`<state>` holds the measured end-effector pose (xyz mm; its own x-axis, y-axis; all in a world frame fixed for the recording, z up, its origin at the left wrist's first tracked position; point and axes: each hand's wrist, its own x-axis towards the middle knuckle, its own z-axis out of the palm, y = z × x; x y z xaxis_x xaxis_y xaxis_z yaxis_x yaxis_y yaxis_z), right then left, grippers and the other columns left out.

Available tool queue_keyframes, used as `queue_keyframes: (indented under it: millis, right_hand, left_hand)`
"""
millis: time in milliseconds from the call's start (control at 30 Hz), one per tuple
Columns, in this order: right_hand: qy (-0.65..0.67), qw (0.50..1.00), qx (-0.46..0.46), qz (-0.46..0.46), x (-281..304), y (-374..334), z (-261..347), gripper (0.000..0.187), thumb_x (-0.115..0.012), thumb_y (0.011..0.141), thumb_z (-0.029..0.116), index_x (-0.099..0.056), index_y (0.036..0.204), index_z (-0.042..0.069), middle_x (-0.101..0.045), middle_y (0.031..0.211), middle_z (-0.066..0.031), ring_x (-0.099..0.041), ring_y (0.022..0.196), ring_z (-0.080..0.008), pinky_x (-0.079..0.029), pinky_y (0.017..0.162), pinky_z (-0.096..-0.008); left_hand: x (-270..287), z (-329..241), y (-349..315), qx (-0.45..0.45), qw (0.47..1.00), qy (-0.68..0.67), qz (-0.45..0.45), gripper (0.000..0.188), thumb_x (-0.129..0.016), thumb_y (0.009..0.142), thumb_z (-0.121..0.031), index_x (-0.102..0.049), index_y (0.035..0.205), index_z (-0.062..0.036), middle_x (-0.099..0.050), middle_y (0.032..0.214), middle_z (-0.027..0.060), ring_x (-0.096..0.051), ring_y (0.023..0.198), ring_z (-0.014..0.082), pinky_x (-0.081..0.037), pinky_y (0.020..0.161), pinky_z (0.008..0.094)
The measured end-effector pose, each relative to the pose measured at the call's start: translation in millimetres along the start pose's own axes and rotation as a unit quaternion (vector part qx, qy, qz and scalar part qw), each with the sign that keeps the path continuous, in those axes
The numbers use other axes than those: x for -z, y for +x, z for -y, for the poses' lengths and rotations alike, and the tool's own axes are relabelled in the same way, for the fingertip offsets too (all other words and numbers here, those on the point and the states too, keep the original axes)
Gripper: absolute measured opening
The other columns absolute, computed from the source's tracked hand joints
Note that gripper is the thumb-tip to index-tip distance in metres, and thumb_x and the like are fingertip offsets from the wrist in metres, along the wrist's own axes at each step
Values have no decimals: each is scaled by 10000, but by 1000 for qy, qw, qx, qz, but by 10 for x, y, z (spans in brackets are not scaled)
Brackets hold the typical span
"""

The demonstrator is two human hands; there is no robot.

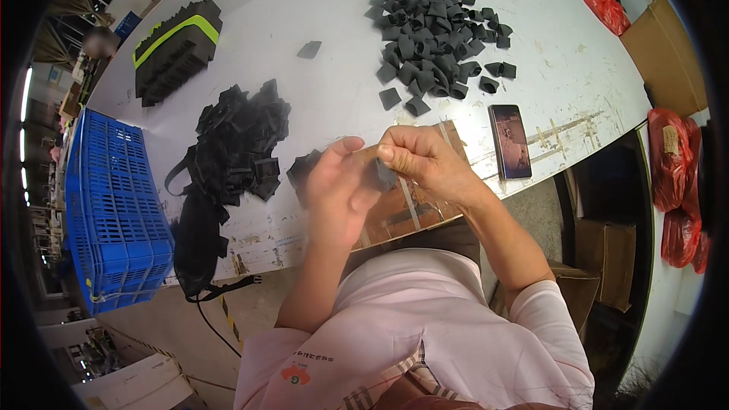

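Observation:
In front of my body, over the near edge of the white table, my two hands meet. My right hand (422,161) is closed, with thumb and forefinger pinched on a small dark grey fabric piece (384,176). Against it is my left hand (339,191), smeared by motion, so its grip is unclear. A dark bundle (301,170) lies on the table, partly hidden by the left hand. Beyond the right hand spreads a large heap of small dark grey fabric loops (433,38). One flat grey piece (309,49) lies apart, to the left of that heap.
To the left are a pile of black straps (239,140), a grey stack with a lime band (178,49) and a blue crate (118,212). A phone (509,141) lies right of a brown board (402,212). Cardboard (667,57) and red bags (676,175) stand far right.

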<state>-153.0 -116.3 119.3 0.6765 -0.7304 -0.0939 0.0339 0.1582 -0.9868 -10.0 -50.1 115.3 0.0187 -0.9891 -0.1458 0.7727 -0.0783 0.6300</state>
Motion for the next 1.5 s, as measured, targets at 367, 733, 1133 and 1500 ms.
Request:
queue_keyframes:
  millis: [367,733,1133,1500]
  right_hand:
    - [22,999,23,-11,3,-65,-115,310,-514,875,310,-517,748,27,-435,604,26,-364,533,-37,-313,468,-199]
    - [-417,830,314,-198,-193,-271,177,303,-705,632,174,-582,869,32,-556,785,-69,-533,673,-217,-450,507,-304]
    - [-369,871,318,-69,14,-129,-18,198,-650,705,162,-578,806,8,-568,795,-89,-524,708,-245,-453,562,-324]
    - [-444,795,365,-195,-161,-249,140,253,-675,587,45,-597,824,0,-557,776,-91,-522,676,-215,-443,494,-289]
  left_hand:
    - [-25,0,1,-252,869,426,9,262,-472,877,-101,-477,1090,53,-543,869,56,-489,787,98,-384,721,212]
    - [21,-67,35,-355,784,500,98,125,-587,749,73,-578,871,50,-546,850,102,-513,759,144,-434,648,221]
    - [-93,-116,67,-304,792,520,106,267,-597,675,69,-593,930,-9,-572,830,92,-554,764,198,-434,697,251]
    - [17,56,-116,-209,973,89,-33,93,-547,840,-103,-550,864,-13,-527,861,80,-479,815,165,-388,790,296]
